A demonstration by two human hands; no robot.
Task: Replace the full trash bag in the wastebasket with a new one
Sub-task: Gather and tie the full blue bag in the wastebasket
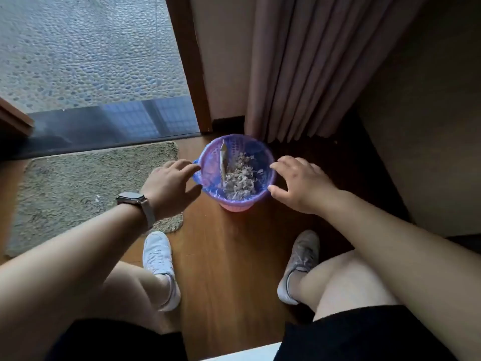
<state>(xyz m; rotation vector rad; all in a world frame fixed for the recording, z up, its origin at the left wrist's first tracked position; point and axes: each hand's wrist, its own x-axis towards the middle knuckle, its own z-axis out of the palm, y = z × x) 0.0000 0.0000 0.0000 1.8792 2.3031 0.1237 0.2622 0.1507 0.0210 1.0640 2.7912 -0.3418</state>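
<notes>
Left hand (170,185) and right hand (299,185), each grip wide and holding nothing, flank the rim of the wastebasket (234,207), whose blue trash bag (211,169) contains litter (239,178).

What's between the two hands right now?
Head view: the wastebasket, lined with a blue trash bag holding scraps, sits between the left hand and right hand, both open at its rim.

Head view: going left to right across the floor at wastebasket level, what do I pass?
rug → left hand → wastebasket → right hand
</notes>
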